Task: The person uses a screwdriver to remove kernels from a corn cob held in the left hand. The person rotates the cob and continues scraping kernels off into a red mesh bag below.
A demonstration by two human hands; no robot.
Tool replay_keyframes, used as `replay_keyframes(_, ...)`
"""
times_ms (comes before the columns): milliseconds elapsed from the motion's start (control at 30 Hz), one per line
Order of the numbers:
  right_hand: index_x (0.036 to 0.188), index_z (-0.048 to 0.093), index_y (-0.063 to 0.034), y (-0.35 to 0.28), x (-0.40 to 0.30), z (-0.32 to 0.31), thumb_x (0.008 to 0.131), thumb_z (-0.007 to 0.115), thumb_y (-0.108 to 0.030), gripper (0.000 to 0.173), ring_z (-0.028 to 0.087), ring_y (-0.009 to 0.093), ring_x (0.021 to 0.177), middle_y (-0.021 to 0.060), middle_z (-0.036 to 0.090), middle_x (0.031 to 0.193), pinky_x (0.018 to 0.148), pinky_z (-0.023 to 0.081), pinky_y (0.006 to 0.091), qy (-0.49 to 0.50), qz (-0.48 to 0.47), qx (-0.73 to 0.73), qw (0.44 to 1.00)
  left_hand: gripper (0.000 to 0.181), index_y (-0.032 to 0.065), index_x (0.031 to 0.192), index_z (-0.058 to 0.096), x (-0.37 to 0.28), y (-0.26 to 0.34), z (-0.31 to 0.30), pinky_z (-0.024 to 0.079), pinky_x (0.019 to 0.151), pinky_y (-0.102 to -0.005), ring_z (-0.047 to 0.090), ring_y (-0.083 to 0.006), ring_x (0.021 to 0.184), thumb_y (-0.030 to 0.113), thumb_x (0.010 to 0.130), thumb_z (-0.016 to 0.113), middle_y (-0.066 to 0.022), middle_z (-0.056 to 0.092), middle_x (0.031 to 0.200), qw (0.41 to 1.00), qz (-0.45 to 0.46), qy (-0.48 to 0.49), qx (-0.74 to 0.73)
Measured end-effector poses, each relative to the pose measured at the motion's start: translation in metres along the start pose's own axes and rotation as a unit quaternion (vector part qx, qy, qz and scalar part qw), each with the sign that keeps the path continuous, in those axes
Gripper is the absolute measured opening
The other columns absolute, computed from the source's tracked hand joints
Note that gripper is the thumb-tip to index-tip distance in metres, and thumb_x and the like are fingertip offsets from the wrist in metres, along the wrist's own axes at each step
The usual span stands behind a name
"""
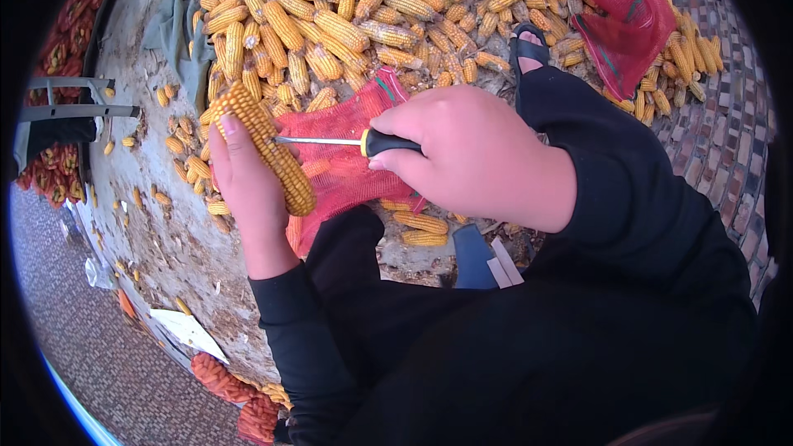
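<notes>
My left hand (pixel 248 179) grips an ear of corn (pixel 271 152), tilted, its kernels yellow with darker patches along one side. In my right hand (pixel 477 152) is a screwdriver (pixel 391 143) with a black and yellow handle. Its metal shaft points left, and the tip meets the kernels near the middle of the ear. Beneath both hands lies a red mesh bag (pixel 347 179), with some ears showing through the netting. My left fingertips behind the ear are mostly hidden.
A large pile of corn ears (pixel 347 25) spreads ahead. Another red mesh sack (pixel 626 18) lies at upper right, near my sandaled foot (pixel 530 49). A grey-green cloth (pixel 179 43) and a metal-legged chair or stool (pixel 80 111) are on the left. Filled sacks (pixel 226 378) sit at lower left.
</notes>
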State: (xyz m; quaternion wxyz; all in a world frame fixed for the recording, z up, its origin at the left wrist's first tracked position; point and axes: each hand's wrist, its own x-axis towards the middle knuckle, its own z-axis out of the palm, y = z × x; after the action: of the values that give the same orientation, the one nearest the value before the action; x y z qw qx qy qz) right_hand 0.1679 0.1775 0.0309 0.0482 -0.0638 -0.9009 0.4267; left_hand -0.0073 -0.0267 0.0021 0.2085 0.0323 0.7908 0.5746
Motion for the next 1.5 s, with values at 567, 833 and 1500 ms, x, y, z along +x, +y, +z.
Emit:
replay_keyframes(567, 0.121, 0.079, -0.0028, -0.020, -0.003, 0.008, 0.096, 0.083, -0.021, 0.031, 0.076, 0.039, 0.090, 0.0149, 0.078, 0.099, 0.077, 0.060, 0.0486, 0.118, 0.019, 0.031, 0.992, 0.059, 0.0054, 0.136, 0.060, 0.012, 0.003, 0.005, 0.065, 0.072, -0.0418, 0.073, -0.0256, 0.083, 0.059, 0.122, 0.039, -0.0131, 0.072, 0.109, 0.967, 0.012, 0.021, -0.255)
replay_keyframes(833, 0.106, 0.073, -0.0047, -0.016, 0.007, 0.005, 0.095, 0.075, -0.015, 0.015, 0.073, 0.035, 0.085, 0.0100, 0.071, 0.089, 0.074, 0.059, 0.0474, 0.126, -0.047, -0.050, 0.990, 0.053, 0.0049, 0.136, 0.060, 0.011, 0.006, 0.015, 0.060, 0.075, -0.0350, 0.070, -0.0200, 0.085, 0.052, 0.124, 0.040, -0.0125, 0.074, 0.108, 0.985, 0.082, 0.082, -0.128)
replay_keyframes(1500, 0.097, 0.080, 0.0018, 0.014, 0.011, -0.014, 0.095, 0.076, -0.022, 0.024, 0.076, 0.045, 0.088, 0.0233, 0.076, 0.088, 0.079, 0.059, 0.0559, -0.035, 0.028, 0.039, 0.998, 0.039, 0.0034, 0.142, 0.057, 0.008, -0.009, 0.011, 0.058, 0.067, -0.0316, 0.068, -0.0157, 0.082, 0.037, 0.124, 0.050, -0.0091, 0.070, 0.110, 0.994, 0.099, 0.022, 0.051)
